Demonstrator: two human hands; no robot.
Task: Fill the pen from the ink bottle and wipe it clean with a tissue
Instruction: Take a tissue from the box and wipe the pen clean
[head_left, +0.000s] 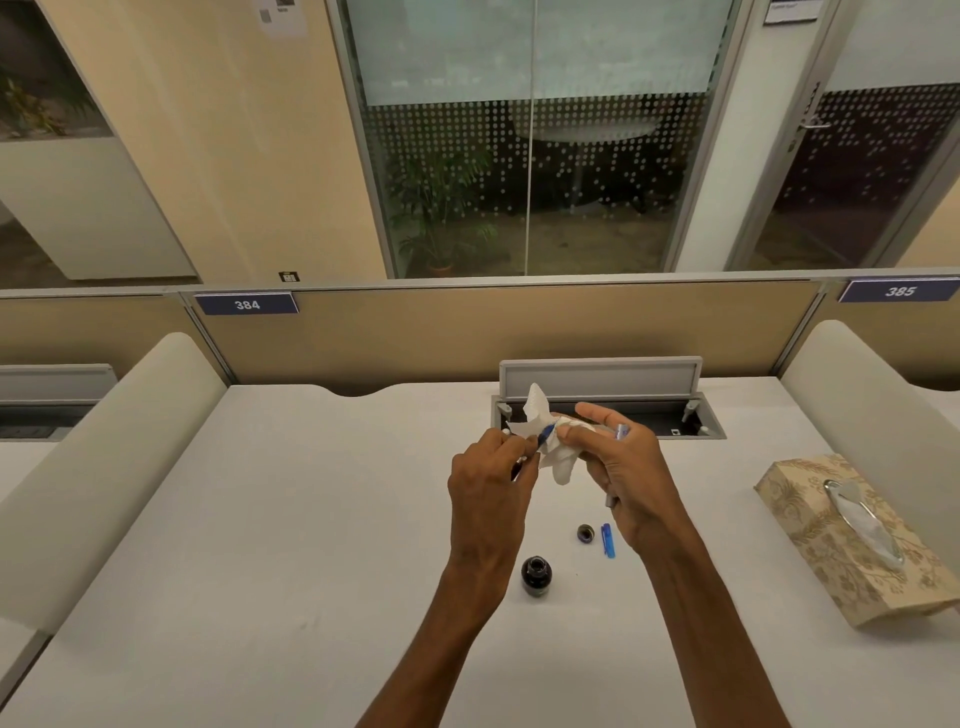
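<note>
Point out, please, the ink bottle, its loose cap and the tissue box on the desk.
ink bottle (536, 576): head view, on its dark body.
bottle cap (585, 533): head view, on its open inside.
tissue box (810, 540): head view, on its patterned top.

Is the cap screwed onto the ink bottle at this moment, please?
No, the ink bottle stands open on the desk, and its cap lies apart beside it.

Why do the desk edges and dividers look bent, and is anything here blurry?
Head view: a wide-angle lens bows straight lines, most near the frame edges, as on the divider. Light is warm and even, shadows on the desk soft. The tissue and pen between the left hand and right hand look slightly smeared.
</note>
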